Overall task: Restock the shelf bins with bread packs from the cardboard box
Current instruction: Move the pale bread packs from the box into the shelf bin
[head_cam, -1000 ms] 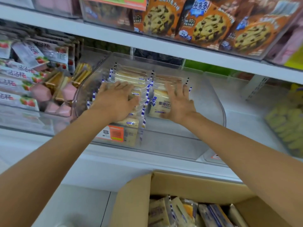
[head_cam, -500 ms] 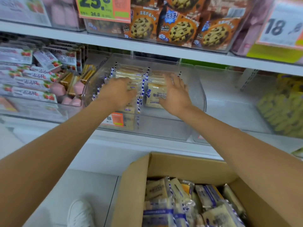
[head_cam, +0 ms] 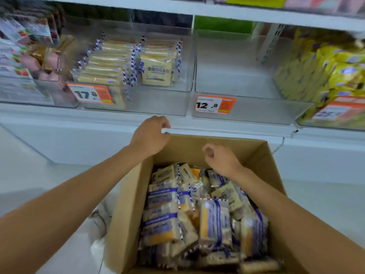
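2 hands empty, loosely curled: left hand (head_cam: pixel 151 135), right hand (head_cam: pixel 220 159) | over cardboard box (head_cam: pixel 126 214) | tag 17.8 (head_cam: pixel 89 93) | tag 12.8 (head_cam: pixel 215 104)

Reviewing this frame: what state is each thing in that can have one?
Cardboard box: open, full of bread packs.
Middle bin: partly filled, front bare.
Bin tagged 12.8: empty.
Left hand: loosely curled, holding nothing.
Right hand: loosely curled, holding nothing.
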